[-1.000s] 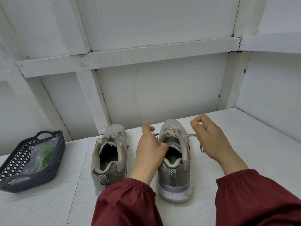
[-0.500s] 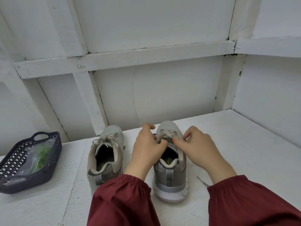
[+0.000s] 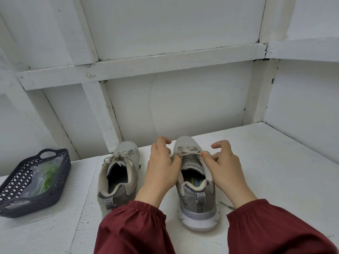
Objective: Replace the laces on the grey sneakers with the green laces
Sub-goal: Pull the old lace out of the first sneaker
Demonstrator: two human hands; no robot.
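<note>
dark perforated basket (image 3: pixel 62 173) with a handle sits on the white table (image 3: pixel 275 171).

Our left hand (image 3: pixel 162 173): fingers curled, thumb and forefinger pinched, wrist angled inward. Our right hand (image 3: pixel 224 167): thumb and forefinger pinched, other fingers raised and bent. Both forearms extended forward, red-sleeved.

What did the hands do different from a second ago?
The right hand came in from out to the side, where it had pulled a lace end, and now pinches the lace on the right sneaker. The left hand stayed on that shoe. The left sneaker and basket stayed put.
</note>
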